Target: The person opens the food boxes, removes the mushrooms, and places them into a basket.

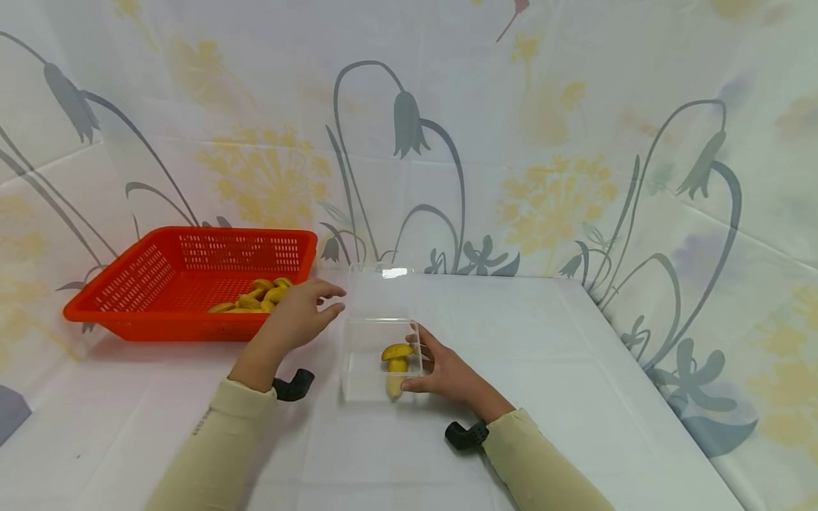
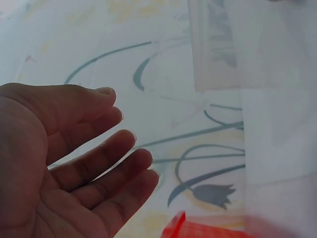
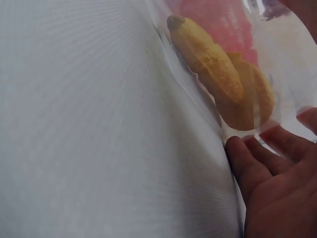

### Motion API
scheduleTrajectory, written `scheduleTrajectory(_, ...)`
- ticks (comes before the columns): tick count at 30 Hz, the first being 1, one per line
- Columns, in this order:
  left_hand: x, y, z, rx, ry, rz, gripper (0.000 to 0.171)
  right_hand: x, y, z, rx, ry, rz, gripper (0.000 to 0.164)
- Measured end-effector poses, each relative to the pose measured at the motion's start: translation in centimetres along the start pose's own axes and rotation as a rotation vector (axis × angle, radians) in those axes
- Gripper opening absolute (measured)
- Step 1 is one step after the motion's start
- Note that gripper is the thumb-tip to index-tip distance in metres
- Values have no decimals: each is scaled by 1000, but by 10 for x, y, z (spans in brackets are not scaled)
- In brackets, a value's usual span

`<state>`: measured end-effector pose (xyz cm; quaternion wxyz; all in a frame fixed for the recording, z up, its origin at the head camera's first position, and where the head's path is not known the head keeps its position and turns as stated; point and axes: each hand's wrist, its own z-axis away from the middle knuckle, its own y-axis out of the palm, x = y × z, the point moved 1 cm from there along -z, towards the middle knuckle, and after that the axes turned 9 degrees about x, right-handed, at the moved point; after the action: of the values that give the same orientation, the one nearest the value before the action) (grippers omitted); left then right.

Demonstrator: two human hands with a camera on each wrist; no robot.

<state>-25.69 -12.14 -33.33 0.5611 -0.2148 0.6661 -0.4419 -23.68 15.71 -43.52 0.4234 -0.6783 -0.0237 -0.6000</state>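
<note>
A clear plastic box (image 1: 361, 387) stands on the white-covered table, its clear lid (image 1: 382, 297) raised at the back. Inside lies one yellow mushroom (image 1: 397, 363), cap toward the back and stem toward the front; the right wrist view shows the same mushroom (image 3: 210, 62) through the wall. My right hand (image 1: 450, 372) holds the box's right side, thumb near the front corner and fingers farther back. Between the red basket and the box, my left hand (image 1: 303, 311) hovers with nothing in it. Its fingers (image 2: 111, 151) are loosely bent and apart.
A red plastic basket (image 1: 185, 326) with slotted walls sits at the back left, several yellow mushrooms (image 1: 252, 301) heaped in its right front corner. Behind the table hangs a flower-printed cloth (image 1: 511, 142). A grey object (image 1: 11, 413) shows at the left edge.
</note>
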Motion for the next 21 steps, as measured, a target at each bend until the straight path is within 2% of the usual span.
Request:
scheduleTrajectory(8,-10,14,-3,50,60,-8,33,0,0,0,0,16,-18,110)
scheduleTrajectory(12,-17,21,-2,71,69,-24,34,0,0,0,-9,28,-26,109)
scheduleTrajectory(17,-21,25,1,108,62,0,33,1,1,1,-2,22,-36,108)
scheduleTrajectory(21,-23,29,1,135,88,0,32,3,1,1,-7,26,-25,108)
